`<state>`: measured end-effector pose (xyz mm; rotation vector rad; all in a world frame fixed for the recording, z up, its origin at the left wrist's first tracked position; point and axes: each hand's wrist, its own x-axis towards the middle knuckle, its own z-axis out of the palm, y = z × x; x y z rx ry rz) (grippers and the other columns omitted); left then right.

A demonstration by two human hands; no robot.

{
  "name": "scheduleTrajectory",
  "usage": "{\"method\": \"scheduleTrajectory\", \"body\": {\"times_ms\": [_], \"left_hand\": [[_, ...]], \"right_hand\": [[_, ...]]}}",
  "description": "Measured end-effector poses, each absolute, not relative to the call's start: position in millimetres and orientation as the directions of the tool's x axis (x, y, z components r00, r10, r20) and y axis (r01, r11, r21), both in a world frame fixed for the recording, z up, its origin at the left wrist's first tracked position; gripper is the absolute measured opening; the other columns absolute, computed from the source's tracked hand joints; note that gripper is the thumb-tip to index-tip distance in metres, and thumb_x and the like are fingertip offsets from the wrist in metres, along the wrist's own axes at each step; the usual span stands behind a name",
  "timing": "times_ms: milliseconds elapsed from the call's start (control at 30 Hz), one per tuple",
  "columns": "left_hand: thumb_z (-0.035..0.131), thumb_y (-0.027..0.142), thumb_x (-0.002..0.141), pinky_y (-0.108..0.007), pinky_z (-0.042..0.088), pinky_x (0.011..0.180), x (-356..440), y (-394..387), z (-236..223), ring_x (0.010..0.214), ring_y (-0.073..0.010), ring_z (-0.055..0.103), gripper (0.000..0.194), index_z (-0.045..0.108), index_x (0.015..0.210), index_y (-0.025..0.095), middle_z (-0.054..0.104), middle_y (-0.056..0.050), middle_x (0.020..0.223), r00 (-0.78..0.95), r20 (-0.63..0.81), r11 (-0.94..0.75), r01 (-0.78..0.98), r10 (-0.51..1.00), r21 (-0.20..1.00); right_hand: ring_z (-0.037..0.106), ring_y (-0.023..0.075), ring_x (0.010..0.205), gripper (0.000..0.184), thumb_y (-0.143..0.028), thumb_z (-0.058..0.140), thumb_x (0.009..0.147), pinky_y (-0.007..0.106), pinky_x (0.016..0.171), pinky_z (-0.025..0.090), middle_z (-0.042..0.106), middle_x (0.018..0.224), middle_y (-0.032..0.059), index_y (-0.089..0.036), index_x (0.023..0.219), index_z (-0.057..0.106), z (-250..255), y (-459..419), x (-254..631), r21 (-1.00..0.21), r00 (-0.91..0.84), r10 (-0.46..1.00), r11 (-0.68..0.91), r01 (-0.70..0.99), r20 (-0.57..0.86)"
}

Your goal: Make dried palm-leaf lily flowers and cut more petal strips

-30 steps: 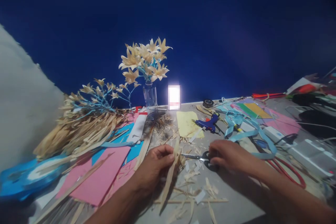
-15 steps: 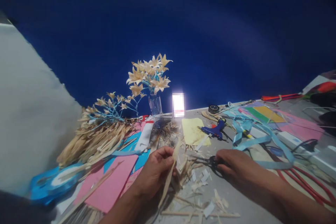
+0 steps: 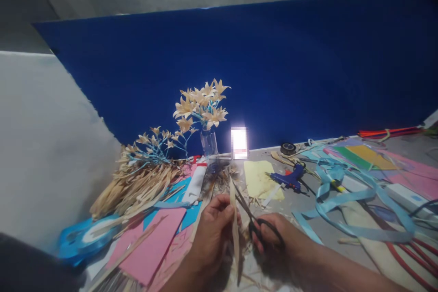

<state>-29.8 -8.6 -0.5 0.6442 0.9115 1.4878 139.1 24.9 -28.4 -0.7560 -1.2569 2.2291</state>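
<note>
Between the thumb and fingers of my left hand (image 3: 217, 221) is a pale dried husk strip (image 3: 235, 232), held upright with its tip pointing away from me. My right hand (image 3: 273, 232) grips black-handled scissors (image 3: 255, 226). Their blades slant up and left, close beside the upper part of the strip; whether they touch it I cannot tell. Beyond my hands, cream husk flowers (image 3: 200, 105) on blue stems stand in a clear vase (image 3: 209, 146). A blue glue gun (image 3: 287, 179) lies to the right, partly over a yellow sheet (image 3: 255, 180).
At left lie a bundle of dried husks (image 3: 133, 187), pink paper (image 3: 153, 242) and a blue tape dispenser (image 3: 85, 239). Light-blue ribbon (image 3: 369, 235), a white power strip (image 3: 407, 198) and red cord (image 3: 410, 255) spread over the right. A blue panel (image 3: 290, 77) stands behind.
My right hand has moved left, bringing the scissors from the tabletop area up beside the strip. My left hand still pinches the strip. The view has shifted and tilted slightly.
</note>
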Motion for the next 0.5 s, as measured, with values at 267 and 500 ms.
{"method": "scheduleTrajectory", "body": {"times_ms": [267,500], "left_hand": [[0.087,0.032,0.065,-0.021,0.047,0.054,-27,-10,-7,0.056,-0.0114,0.058,0.040,0.063,0.094,0.017,0.065,0.001,0.064,-0.191,-0.162,0.038,-0.529,0.968,0.848],[0.087,0.030,0.065,-0.022,0.048,0.054,-22,-10,-10,0.056,-0.0117,0.060,0.040,0.064,0.095,0.016,0.066,-0.001,0.067,-0.181,-0.175,0.045,-0.559,0.968,0.828]], "right_hand": [[0.043,0.0069,0.047,0.069,-0.079,0.071,0.064,0.019,0.044,0.031,0.056,0.063,0.0013,-0.012,0.079,0.067,-28,20,134,-0.892,-0.682,0.691,-0.435,-0.127,-0.240],[0.043,0.0085,0.054,0.064,-0.073,0.080,0.058,0.020,0.049,0.032,0.053,0.062,0.0000,-0.013,0.073,0.063,-43,27,130,-0.897,-0.717,0.667,-0.420,-0.136,-0.203]]}}
